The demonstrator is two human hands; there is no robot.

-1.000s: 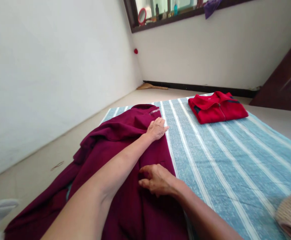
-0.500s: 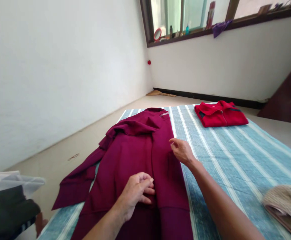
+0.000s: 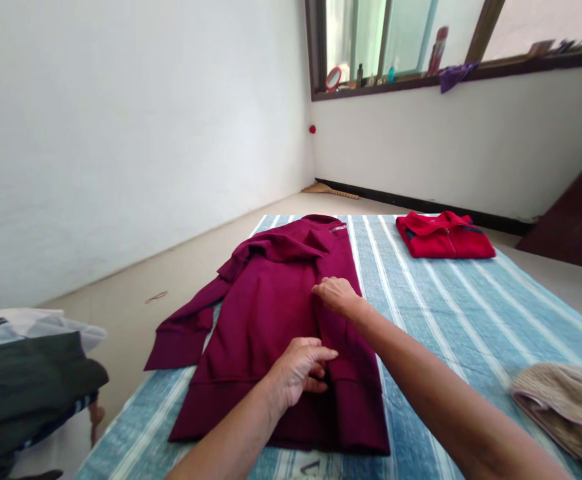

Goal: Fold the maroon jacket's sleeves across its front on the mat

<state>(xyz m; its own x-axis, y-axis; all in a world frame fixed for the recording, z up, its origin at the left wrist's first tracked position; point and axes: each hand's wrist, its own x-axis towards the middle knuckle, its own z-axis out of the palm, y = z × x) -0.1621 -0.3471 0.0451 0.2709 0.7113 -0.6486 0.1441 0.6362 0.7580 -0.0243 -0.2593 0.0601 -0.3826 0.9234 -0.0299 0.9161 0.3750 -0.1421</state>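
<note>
A maroon sweatshirt (image 3: pixel 275 300) lies spread on a striped blue sheet, collar away from me and ribbed hem toward me. One sleeve runs lengthwise over its right side; the other angles out to the left. Low on the body, near the hem, my left hand (image 3: pixel 303 370) rests against the edge of that right-hand sleeve, thumb and fingers apart. Farther up, my right hand (image 3: pixel 338 295) has its fingers closed at the same sleeve's inner edge. Its fingertips are partly hidden from me.
On the striped sheet (image 3: pixel 435 320) sit a folded red jacket (image 3: pixel 448 239) at the far right and a beige cloth item (image 3: pixel 565 407) at the near right. Piled clothes (image 3: pixel 31 380) are at the lower left. Walls stand left and ahead, with a broom (image 3: pixel 328 191) in the corner.
My right hand has moved left from the sweatshirt's outer side onto the sleeve's inner edge. My left hand has shifted slightly right along the sleeve. The view has tilted, showing the whole hem.
</note>
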